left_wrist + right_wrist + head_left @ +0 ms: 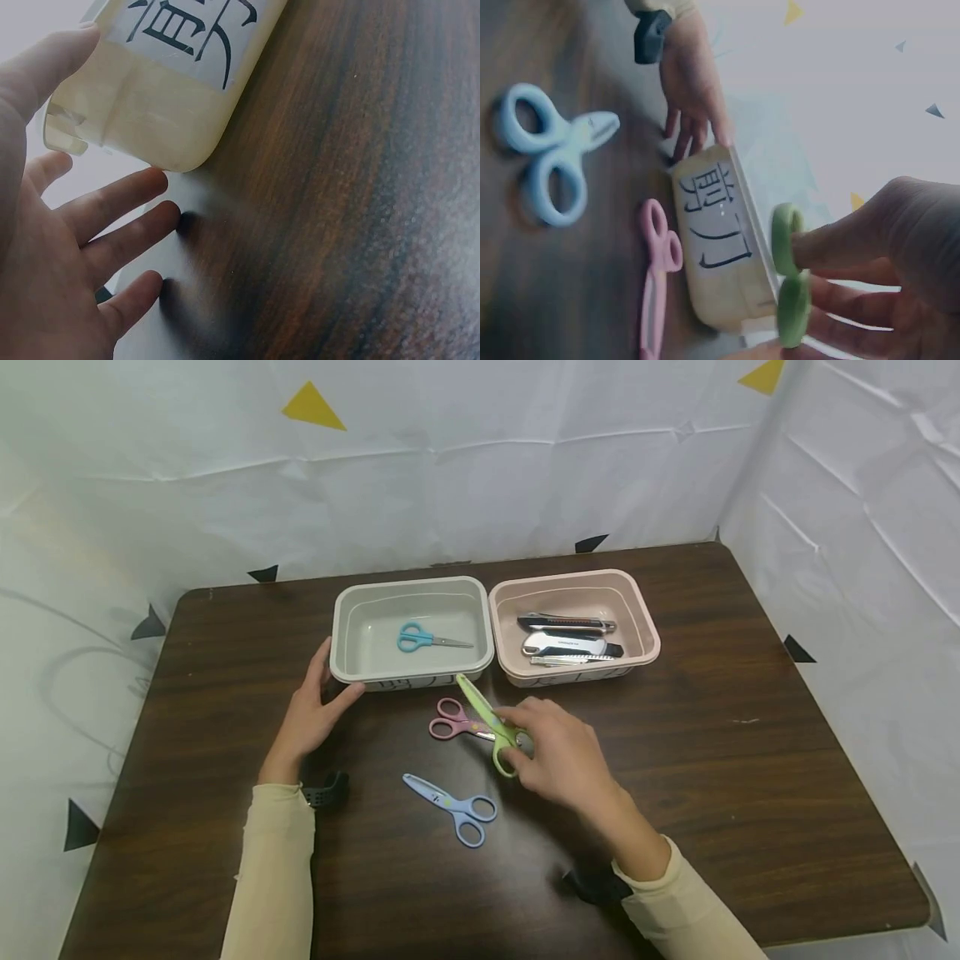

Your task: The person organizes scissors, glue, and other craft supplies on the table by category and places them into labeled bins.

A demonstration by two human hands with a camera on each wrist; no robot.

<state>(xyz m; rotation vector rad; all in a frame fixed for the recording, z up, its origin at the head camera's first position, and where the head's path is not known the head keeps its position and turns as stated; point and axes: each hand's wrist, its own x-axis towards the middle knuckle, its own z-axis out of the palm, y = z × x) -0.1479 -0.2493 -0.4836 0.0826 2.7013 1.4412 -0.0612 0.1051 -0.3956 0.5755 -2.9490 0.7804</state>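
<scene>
The green scissors (pixel 487 714) are pinched in the right hand (pixel 562 752), near the front right corner of the grey bin (pixel 375 627). Pink scissors (pixel 463 725) and, farther out, blue scissors (pixel 450 802) lie before it; teal scissors (pixel 423 638) lie inside. The left hand (pixel 303 718), fingers extended and uncurled, is at its front left corner. A pink bin (pixel 640 631) holding cutters (pixel 566 646) stands just right of it.

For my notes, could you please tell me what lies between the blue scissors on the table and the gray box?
In the head view, the pink scissors lie there, nearer the gray box.
</scene>
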